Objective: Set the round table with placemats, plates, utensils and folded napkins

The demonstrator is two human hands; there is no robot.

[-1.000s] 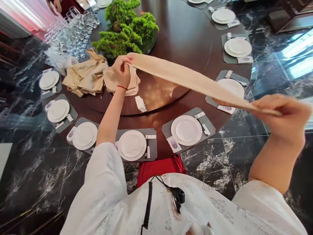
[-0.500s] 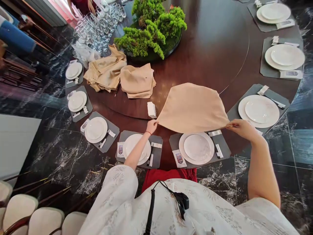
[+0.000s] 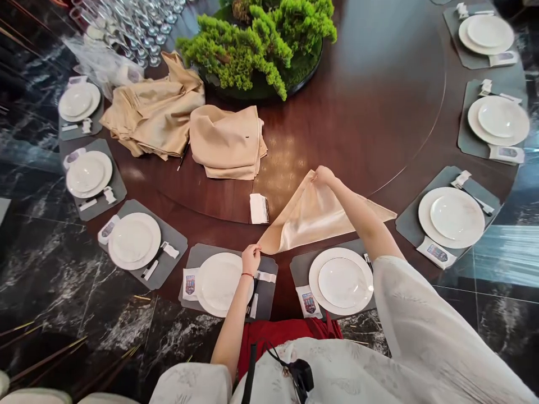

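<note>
Our left hand [image 3: 251,259] pinches one corner of a champagne satin napkin [image 3: 309,216], and our right hand [image 3: 324,177] pinches its upper edge. The napkin forms a rough triangle over the dark wood tabletop [image 3: 379,134], just beyond a white plate [image 3: 342,282], near a folded napkin pile [image 3: 225,143].

Two hands: left hand [image 3: 251,260], right hand [image 3: 325,177]. One satin napkin [image 3: 309,216] between them. Two napkin piles [image 3: 225,143] beyond left hand. One white packet [image 3: 259,209] just beyond left hand. One green centrepiece [image 3: 256,50] far beyond both hands. Eight white plate sets [image 3: 343,282] on eight grey placemats [image 3: 269,297], ringed around both hands, two nearest. Glasses [image 3: 143,28] beyond left hand, too many to count.
</note>
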